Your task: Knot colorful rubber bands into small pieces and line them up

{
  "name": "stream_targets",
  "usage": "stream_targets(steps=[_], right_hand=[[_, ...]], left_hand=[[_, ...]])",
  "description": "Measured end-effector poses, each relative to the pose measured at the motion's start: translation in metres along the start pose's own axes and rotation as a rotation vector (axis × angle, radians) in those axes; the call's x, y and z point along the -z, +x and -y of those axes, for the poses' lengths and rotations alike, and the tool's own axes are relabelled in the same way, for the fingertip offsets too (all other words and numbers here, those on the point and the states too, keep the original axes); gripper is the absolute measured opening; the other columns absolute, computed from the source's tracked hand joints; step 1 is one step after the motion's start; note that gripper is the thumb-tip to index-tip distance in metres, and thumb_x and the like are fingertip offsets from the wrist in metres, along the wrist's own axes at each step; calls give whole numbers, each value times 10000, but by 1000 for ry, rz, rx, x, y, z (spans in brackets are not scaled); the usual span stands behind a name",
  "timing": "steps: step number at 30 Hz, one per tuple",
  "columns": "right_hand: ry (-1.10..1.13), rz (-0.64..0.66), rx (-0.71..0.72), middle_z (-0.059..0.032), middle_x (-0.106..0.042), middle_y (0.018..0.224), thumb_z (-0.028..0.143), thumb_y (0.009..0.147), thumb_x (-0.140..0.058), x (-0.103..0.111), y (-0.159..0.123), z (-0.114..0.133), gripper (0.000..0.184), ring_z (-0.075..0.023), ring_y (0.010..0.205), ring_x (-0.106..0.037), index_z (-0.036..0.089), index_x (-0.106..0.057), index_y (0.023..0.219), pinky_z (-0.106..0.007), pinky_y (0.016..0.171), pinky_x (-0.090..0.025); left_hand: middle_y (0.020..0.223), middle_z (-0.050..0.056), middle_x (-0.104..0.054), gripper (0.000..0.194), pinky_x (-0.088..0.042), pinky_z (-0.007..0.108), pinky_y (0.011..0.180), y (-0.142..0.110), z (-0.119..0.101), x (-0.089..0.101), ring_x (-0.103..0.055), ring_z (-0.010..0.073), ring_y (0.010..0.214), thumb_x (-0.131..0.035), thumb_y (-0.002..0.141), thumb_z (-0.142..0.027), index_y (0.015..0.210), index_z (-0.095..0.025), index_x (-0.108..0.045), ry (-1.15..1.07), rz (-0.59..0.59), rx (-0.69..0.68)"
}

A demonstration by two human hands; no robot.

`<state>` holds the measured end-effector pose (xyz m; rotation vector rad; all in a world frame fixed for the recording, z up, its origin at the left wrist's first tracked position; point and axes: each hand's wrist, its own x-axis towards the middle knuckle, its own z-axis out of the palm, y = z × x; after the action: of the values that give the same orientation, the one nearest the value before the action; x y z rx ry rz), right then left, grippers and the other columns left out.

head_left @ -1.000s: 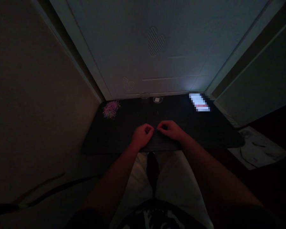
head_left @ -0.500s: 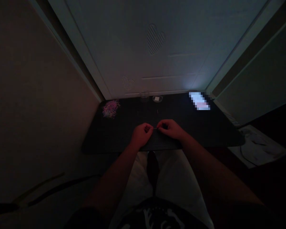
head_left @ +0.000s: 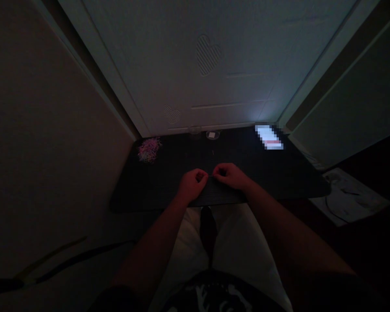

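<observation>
The scene is very dark. My left hand (head_left: 192, 185) and my right hand (head_left: 230, 176) rest close together on the near edge of a black mat (head_left: 156, 186). Both hands are closed in a pinch. A thin, short strand (head_left: 210, 176) stretches between their fingertips; it is too small and dim to name. A pile of small pink and yellow loops (head_left: 147, 148) lies at the mat's far left corner, well away from both hands.
A white door (head_left: 214, 65) stands right behind the mat. At the mat's far edge sit a clear cup (head_left: 195, 131), a small round dish (head_left: 212, 134) and a lit phone screen (head_left: 269, 137). Paper with a cable (head_left: 347, 201) lies on the floor at right.
Both hands stay pinched together in the same spot. The view has shifted slightly, nothing else has moved.
</observation>
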<state>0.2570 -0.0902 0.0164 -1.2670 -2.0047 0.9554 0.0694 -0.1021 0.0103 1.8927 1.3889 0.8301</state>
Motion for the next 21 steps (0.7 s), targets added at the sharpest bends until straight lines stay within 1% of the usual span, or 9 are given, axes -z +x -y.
stream_targets(steps=[5, 8, 10, 13, 15, 17, 21], right_hand=[[-18, -11, 15, 3, -575, 678, 189, 708, -522, -1, 1, -1, 86, -104, 620, -495, 152, -593, 737, -224, 584, -369], [-26, -57, -3, 13, -554, 652, 184, 702, -516, -5, 2, -2, 61, -99, 590, -478, 161, -571, 715, -220, 558, -355], [-66, -142, -30, 14, -545, 642, 177, 685, -525, -7, 2, -3, 37, -101, 582, -472, 167, -559, 695, -222, 554, -354], [-258, -424, -148, -7, -555, 662, 187, 679, -537, -6, 3, -6, 22, -120, 614, -483, 175, -549, 665, -243, 586, -360], [-337, -566, -268, -30, -574, 692, 216, 705, -530, -2, 5, -9, 53, -139, 641, -500, 178, -560, 684, -260, 604, -372], [-391, -624, -354, -53, -595, 724, 228, 724, -523, 5, 8, -13, 75, -158, 672, -520, 177, -577, 710, -278, 635, -387], [-484, -618, -466, -85, -630, 778, 243, 741, -523, 19, 17, -18, 103, -192, 728, -560, 178, -603, 731, -315, 688, -402]], left_hand=[[739, 13, -661, 187, -459, 233, 613, 1, 0, 0, -592, 117, 654, -542, 779, -321, 834, -174, -643, 6, 5, -5], [758, 18, -669, 186, -466, 242, 630, 1, 0, 0, -602, 124, 672, -548, 772, -320, 842, -176, -644, 24, 10, -8], [771, 23, -671, 195, -468, 246, 633, 1, 0, 1, -605, 129, 682, -545, 772, -327, 847, -175, -643, 33, 11, -16], [775, 25, -671, 201, -467, 250, 635, 2, 1, 2, -604, 132, 683, -543, 770, -332, 845, -175, -643, 45, 7, -28], [775, 24, -671, 197, -466, 251, 636, 2, 1, 2, -603, 131, 683, -546, 766, -329, 843, -177, -644, 42, 6, -33], [775, 23, -672, 200, -465, 251, 638, 2, 1, 1, -603, 131, 684, -546, 765, -334, 841, -178, -646, 33, 6, -38], [767, 24, -667, 203, -457, 248, 621, 1, 1, 2, -598, 131, 675, -545, 764, -338, 836, -176, -645, 22, 7, -42]])
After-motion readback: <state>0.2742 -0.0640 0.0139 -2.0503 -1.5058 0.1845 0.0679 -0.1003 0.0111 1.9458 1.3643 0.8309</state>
